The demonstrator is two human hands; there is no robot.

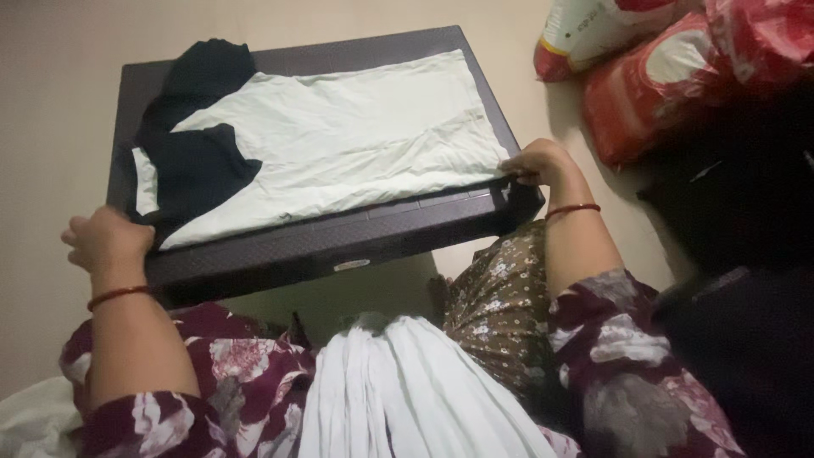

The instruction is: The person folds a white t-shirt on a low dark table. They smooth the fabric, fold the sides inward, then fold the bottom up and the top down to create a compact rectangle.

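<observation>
A: White garment (339, 144), cotton by the look, lay spread flat on the dark low table (322, 246), covering most of the top; creases ran across it.

B: Hands?

A: Right hand (541, 163) sat at the near right corner, fingers pinched on the white garment's hem. Left hand (106, 240) was at the near left corner, fingers curled closed; cannot tell whether cloth was in the grip.

B: What else lay there?

A: Black cloth (199, 127) lay over the garment's left end, part on the table. White folded fabric (407, 390) hung down the person's front. Red-and-white sacks (653, 76) stood on the floor, well apart to the right.

B: Judgement on doing it well?

A: Pull both corners evenly and outward, keep the hem square with the table edge, and smooth the creases before any fold
</observation>
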